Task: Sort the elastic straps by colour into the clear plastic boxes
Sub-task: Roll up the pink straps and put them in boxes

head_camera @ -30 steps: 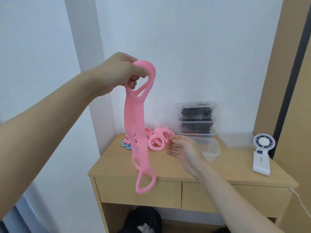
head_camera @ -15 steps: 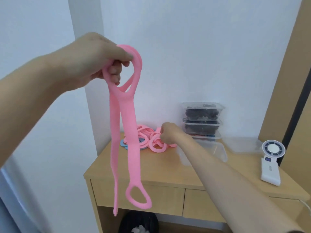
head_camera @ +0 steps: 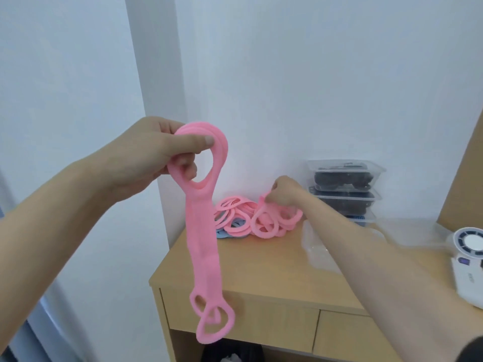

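The bunch of long pink elastic straps hangs in the air from the left hand, whose thumb and curled fingers grasp its top loops. Its lower loops dangle in front of the light wooden desk. At two o'clock from the bunch, a heap of pink looped straps lies on the desk against the wall, with pale blue straps showing under its seven o'clock edge. The right hand is over the heap's one o'clock side, fingers clenched, pinching one pink strap. At three o'clock of the heap sits an open clear plastic box, blurred. At the box's twelve o'clock stands a stack of lidded clear boxes holding dark straps. A white handheld fan lies at the desk's three o'clock end.
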### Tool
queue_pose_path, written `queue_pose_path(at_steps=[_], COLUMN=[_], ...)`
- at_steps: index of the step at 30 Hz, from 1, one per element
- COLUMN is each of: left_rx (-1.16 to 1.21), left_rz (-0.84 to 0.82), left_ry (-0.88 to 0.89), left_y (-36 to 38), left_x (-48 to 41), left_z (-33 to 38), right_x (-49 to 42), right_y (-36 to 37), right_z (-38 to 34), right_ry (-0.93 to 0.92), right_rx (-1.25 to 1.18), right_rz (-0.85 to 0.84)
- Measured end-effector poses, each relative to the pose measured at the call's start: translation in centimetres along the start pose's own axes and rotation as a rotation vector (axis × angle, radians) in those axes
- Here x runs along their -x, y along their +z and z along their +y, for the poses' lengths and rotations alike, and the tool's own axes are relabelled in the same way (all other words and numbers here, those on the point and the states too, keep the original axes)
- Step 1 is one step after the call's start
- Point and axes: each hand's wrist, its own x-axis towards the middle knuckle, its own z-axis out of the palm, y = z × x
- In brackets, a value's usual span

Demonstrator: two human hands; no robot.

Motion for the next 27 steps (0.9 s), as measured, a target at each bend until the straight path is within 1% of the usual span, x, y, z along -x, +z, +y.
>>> queue_pose_path(at_steps=[3, 5, 8, 10, 14, 21, 24, 27], left_rx=[0.108, 0.211, 0.314, 0.345, 0.370, 0.367, 0.366, 0.417], left_rz=[0.087, 0.129, 0.137, 0.110, 0.069, 0.069, 0.060, 0.053], left_ry=[-0.065, -0.114, -0.171, -0.209, -0.260, -0.310, -0.335, -0.373], left_y=[0.6, 1.1, 1.2, 1.2, 1.9, 3.9, 4.4, 4.5], left_x=[-0.8, -1.3, -1.7, -2.0, -2.1, -1.6, -0.9, -0.3], left_z=[-1.2, -1.8, -2.5, -3.1, -4.0, -5.1, -5.7, -6.2], right_x=[0.6, 1.3, 2.6, 3.5, 4.8, 6.4, 7.3, 8.3], right_y=[-3.3, -5.2, -7.4, -8.5, -10.4, -12.5, -13.1, -13.5], right_z=[-1.0, -1.9, -3.1, -3.7, -4.4, -5.9, -6.9, -7.6], right_ry=[-0.092, -0.167, -0.243, -0.283, -0.333, -0.409, -0.434, -0.467], right_rx=[-0.395, -0.595, -0.718, -0.792, -0.895, -0.959, -0.949, -0.951], right_rz=[0.010, -0.032, -0.058, -0.050, -0.018, 0.010, -0.003, -0.039])
